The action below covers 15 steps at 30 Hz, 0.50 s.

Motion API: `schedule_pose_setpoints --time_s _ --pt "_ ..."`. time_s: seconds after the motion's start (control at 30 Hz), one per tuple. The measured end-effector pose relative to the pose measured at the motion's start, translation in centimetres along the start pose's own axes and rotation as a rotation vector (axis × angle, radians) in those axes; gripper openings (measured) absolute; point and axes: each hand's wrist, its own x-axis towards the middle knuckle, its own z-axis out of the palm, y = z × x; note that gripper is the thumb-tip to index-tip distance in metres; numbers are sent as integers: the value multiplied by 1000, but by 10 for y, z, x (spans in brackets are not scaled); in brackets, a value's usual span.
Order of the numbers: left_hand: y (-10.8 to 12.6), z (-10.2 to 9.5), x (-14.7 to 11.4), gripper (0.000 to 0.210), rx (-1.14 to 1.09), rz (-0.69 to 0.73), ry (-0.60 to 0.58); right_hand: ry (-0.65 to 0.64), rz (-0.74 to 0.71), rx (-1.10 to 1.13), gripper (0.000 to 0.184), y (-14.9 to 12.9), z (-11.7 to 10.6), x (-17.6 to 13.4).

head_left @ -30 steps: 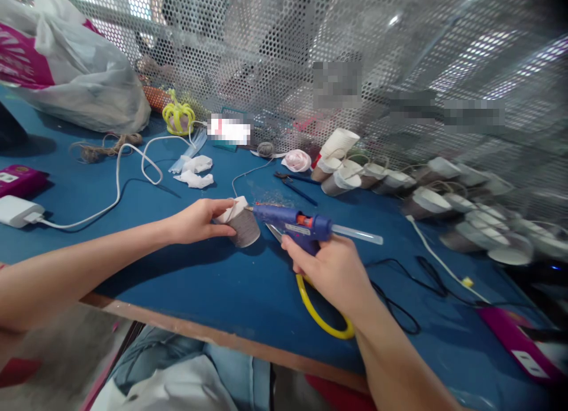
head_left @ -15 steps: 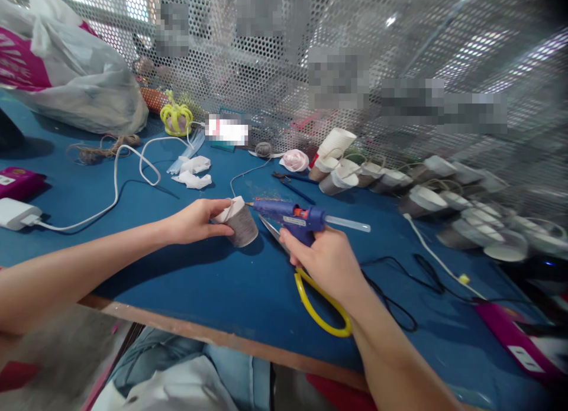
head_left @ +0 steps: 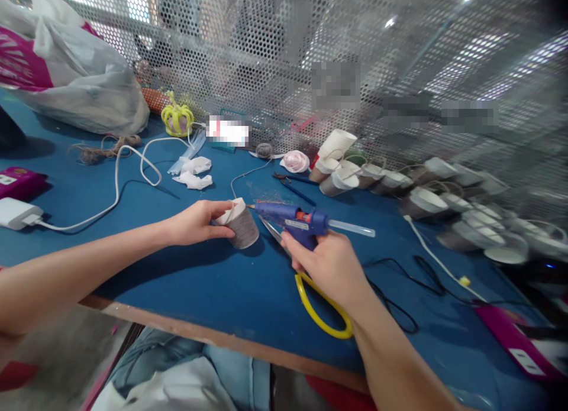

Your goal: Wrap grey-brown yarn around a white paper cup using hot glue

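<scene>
In my left hand (head_left: pixel 206 223) is a small paper cup (head_left: pixel 245 229) wrapped in grey yarn, tilted on its side, its white rim toward my fingers. A strand of grey yarn (head_left: pixel 248 173) runs from the cup back to a little yarn ball (head_left: pixel 264 150). My right hand (head_left: pixel 331 260) is closed round the handle of a blue hot glue gun (head_left: pixel 284 213). The gun's nozzle is at the cup's upper edge; whether they touch I cannot tell. A clear glue stick (head_left: pixel 352 227) juts from its back. Scissors with yellow handles (head_left: pixel 319 310) lie partly beneath my right hand.
Several wrapped cups (head_left: pixel 426 203) with twine handles stand along the right and back. Pliers (head_left: pixel 295 183), a pink fabric rose (head_left: pixel 295 161) and crumpled white tissue (head_left: pixel 194 173) lie behind my hands. A white cable (head_left: pixel 116 186) crosses the left; a black cord (head_left: pixel 426 275) lies right.
The glue gun and my right hand have shifted very slightly right and down, nozzle still at the cup's edge. My left hand and the cup stay nearly where they were.
</scene>
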Motion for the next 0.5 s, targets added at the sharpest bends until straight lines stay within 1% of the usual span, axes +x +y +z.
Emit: schedule_pose_setpoints --time_s 0.23,0.4,0.5 --pt "1 -1 0 28 -10 3 9 8 -47 14 18 -5 -1 -4" --pt "3 0 0 28 -45 14 2 -49 -57 70 16 -6 -1 -7" --pt "3 0 0 26 -35 6 0 -78 -66 72 18 -6 -1 -10"
